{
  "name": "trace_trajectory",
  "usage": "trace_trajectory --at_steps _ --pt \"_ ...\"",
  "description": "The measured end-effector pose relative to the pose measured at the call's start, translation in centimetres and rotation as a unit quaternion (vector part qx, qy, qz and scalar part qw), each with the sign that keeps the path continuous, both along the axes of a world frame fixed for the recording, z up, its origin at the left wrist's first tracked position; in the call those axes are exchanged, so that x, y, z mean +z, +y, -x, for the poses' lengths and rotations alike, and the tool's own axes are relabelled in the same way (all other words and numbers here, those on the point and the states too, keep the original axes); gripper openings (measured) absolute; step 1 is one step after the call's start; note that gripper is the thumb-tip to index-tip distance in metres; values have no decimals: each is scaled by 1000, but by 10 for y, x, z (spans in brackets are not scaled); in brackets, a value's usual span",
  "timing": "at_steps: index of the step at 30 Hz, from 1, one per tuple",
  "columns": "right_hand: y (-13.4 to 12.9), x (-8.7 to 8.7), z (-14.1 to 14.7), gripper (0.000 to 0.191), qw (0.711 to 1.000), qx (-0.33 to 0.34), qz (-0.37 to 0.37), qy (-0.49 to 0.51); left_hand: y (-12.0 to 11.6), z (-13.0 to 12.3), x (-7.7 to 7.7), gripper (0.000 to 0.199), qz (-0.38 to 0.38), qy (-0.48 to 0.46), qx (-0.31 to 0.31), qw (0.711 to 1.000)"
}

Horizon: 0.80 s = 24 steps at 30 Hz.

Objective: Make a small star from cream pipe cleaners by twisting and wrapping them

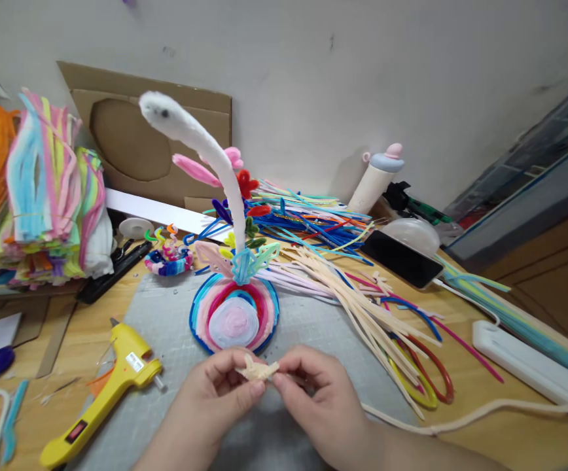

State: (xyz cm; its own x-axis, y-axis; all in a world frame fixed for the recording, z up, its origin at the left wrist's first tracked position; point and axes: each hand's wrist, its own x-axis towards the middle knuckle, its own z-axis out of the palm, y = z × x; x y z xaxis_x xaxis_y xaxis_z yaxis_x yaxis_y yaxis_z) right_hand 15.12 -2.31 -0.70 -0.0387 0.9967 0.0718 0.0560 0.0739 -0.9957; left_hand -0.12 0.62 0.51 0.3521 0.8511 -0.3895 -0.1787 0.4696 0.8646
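Both hands meet at the front of the grey mat (131,392). Between the fingertips is a small cream pipe-cleaner piece (258,370) with several short points. My left hand (220,392) pinches its left side between thumb and fingers. My right hand (318,392) is closed on its right tip. Just beyond the hands stands a pipe-cleaner craft with a round striped base (235,317) in blue, pink and white. A tall white curved stem (232,190) with a dark spot at its tip rises from it, with pink, red and blue-green pieces around.
A yellow glue gun (112,392) lies left of the hands. Loose cream pipe cleaners (353,294) spread to the right, near a phone (402,258) and a white power strip (519,360). Bundled pipe cleaners (43,190), cardboard (205,111) and a bottle (375,180) stand behind.
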Motion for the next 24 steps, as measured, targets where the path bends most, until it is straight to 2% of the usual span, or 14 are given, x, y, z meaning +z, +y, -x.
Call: trace_trajectory --at_steps 4,8,11,13,19,22,24 --pt "-1 0 1 8 1000 20 -2 -11 0 -1 -3 24 20 10 36 999" --pt "-2 -3 -2 9 992 23 -56 -113 1 -1 -5 26 16 26 50 998" --pt "-3 -3 -6 11 960 28 -138 -241 -1 -1 -5 27 -18 70 59 996" --pt "-3 -1 -10 12 933 39 -178 -311 -4 -1 -6 24 -68 116 54 989" --pt "2 11 -21 16 857 99 -253 -437 0 5 0 11 -244 277 -44 928" --pt "6 18 -26 20 834 124 -274 -463 5 8 4 9 -259 301 -92 913" --pt "10 22 -30 22 833 146 -277 -456 6 9 5 9 -228 278 -133 924"
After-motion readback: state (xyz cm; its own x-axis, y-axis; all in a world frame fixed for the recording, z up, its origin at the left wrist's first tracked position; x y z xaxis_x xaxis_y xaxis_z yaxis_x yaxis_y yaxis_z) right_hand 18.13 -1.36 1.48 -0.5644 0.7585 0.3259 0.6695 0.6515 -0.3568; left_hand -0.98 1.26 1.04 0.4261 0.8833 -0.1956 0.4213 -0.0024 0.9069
